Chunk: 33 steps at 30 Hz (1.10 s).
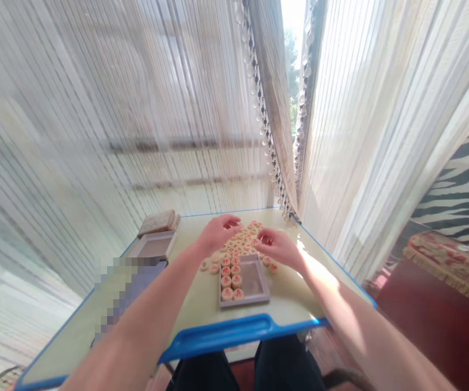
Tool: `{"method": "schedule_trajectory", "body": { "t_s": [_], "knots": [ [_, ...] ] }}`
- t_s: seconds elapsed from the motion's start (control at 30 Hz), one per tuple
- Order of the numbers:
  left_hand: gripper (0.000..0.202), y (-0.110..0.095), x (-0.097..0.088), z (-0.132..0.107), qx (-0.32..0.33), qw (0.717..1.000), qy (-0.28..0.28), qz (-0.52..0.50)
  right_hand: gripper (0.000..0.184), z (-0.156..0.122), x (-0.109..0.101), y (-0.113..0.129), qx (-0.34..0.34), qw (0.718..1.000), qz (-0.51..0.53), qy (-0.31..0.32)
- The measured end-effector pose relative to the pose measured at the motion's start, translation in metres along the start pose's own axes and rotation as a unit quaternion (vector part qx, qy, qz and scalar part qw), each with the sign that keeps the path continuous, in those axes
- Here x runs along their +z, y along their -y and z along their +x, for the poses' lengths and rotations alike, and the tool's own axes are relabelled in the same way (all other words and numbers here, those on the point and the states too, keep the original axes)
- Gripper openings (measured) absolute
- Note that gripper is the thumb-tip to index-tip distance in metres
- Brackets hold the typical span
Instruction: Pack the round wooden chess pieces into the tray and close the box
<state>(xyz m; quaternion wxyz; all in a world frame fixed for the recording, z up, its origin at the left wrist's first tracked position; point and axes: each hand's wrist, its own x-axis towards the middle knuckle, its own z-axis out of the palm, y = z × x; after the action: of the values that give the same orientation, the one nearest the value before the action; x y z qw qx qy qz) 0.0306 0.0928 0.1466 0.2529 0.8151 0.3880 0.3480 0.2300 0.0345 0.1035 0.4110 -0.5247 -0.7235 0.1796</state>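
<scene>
Round wooden xiangqi pieces (240, 244) with red or dark characters lie loosely heaped on the table beyond a shallow box. The open box (254, 298) holds two columns of red-marked pieces (226, 282) along its left side; its right part shows bare bottom. Above the left edge of the heap, my left hand (220, 232) is open, its fingers loosely bent and apart. On the heap's right side, my right hand (277, 247) has curled fingers and appears to pinch a red-marked xiangqi piece (255, 243) at its fingertips. Several stray pieces (270, 264) lie beside the box.
The pale table (299, 296) has a blue rim with a molded groove (226, 332) at the front. A second shallow tray (155, 245) and a worn box (157, 221) sit at the back left. String curtains (201, 136) hang around the table; a red, fringed seat (450, 293) stands to the right.
</scene>
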Motion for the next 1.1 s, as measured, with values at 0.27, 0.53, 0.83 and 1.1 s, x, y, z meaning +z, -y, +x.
{"method": "schedule_trajectory", "body": {
  "t_s": [0.27,0.53,0.83,1.1],
  "knots": [
    [0.02,0.026,0.01,-0.067,0.047,0.983,-0.142,0.104,0.008,-0.057,0.03,0.039,-0.089,0.993,-0.052,0.065],
    [0.025,0.047,0.014,-0.076,0.064,0.975,-0.119,0.175,0.007,-0.065,0.04,0.04,-0.104,0.988,-0.106,0.04],
    [0.025,0.05,0.018,-0.078,0.051,0.977,-0.076,0.19,0.009,-0.066,0.047,0.031,-0.103,0.987,-0.11,0.051],
    [0.023,0.053,0.019,-0.077,0.029,0.979,-0.086,0.184,0.019,-0.068,0.044,0.035,-0.072,0.99,-0.095,0.072]
  ]
}}
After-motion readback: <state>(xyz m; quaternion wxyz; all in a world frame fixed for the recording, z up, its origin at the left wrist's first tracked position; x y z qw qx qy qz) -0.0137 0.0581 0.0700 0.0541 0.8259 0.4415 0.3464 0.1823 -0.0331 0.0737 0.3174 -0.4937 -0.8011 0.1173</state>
